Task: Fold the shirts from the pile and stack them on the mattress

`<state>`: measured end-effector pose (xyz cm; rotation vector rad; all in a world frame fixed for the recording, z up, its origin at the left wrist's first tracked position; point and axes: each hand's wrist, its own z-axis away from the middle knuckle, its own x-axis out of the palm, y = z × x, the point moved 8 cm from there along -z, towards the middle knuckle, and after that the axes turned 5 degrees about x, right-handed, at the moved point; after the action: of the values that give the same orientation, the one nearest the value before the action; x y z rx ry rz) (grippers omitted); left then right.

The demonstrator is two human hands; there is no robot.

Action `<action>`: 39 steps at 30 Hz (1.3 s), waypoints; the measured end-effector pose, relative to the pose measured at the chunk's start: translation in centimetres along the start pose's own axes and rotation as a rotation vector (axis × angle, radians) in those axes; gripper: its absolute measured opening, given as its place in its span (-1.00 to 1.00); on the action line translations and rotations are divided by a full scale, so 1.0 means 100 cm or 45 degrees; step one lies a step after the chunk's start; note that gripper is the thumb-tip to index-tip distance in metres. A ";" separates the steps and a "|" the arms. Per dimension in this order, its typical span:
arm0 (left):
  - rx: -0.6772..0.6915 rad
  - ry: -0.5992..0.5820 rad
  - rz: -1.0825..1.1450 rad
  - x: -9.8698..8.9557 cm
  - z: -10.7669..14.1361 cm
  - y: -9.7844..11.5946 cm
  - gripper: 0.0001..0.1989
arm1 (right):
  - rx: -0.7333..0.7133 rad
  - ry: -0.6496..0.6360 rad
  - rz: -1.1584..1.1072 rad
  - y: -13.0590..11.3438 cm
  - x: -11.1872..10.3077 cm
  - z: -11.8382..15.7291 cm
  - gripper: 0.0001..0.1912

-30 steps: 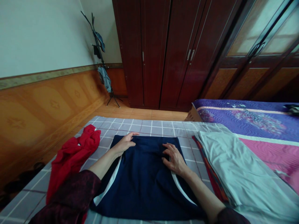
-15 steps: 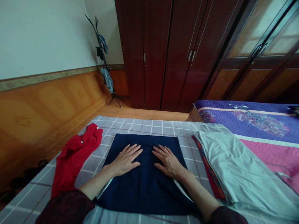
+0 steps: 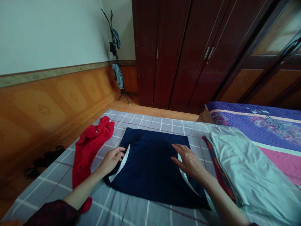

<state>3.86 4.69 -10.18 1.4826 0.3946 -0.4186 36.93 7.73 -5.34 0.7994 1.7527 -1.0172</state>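
Note:
A folded navy garment (image 3: pixel 152 166) with white side stripes lies flat on the checked bedsheet (image 3: pixel 138 210). At its left edge is my left hand (image 3: pixel 113 160), fingers loosely bent and apart beside the white stripe; no cloth shows pinched in them. Over the right edge my right hand (image 3: pixel 187 158) rests lightly or hovers, fingers spread, partly covering the other stripe. Whether either hand presses on the fabric I cannot tell. A crumpled red garment (image 3: pixel 90 144) lies left of the navy one, partly behind my left forearm.
Right of the navy garment lies a stack of folded clothes, a pale green cloth (image 3: pixel 246 166) on top. A second bed with a purple patterned cover (image 3: pixel 240 116) adjoins beyond. A dark red wardrobe (image 3: pixel 174 56) and a coat stand (image 3: pixel 117 56) stand behind; dark shoes (image 3: pixel 47 158) lie on the floor.
Both hands have moved apart from the garment's middle to its side edges, and the white stripes now show more. My left fingers have bent. The view has shifted slightly left.

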 end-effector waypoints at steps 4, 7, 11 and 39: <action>-0.045 -0.227 -0.010 0.014 0.021 -0.012 -0.67 | 0.210 -0.034 0.087 0.003 -0.016 0.038 -0.65; -0.008 -0.261 -0.099 0.018 0.022 -0.007 -0.72 | 0.289 -0.106 0.085 0.000 -0.010 0.069 -0.70; 0.067 -0.194 -0.102 0.014 0.021 0.011 -0.69 | 0.328 -0.105 0.098 -0.005 -0.001 0.096 -0.76; 0.849 -0.241 -0.983 0.099 0.005 0.085 -0.59 | 0.052 -0.180 0.202 -0.061 0.020 0.009 -0.61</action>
<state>16.64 4.33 -7.71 1.8683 0.7180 -1.3984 31.36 4.37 -5.67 0.8569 1.5283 -0.9809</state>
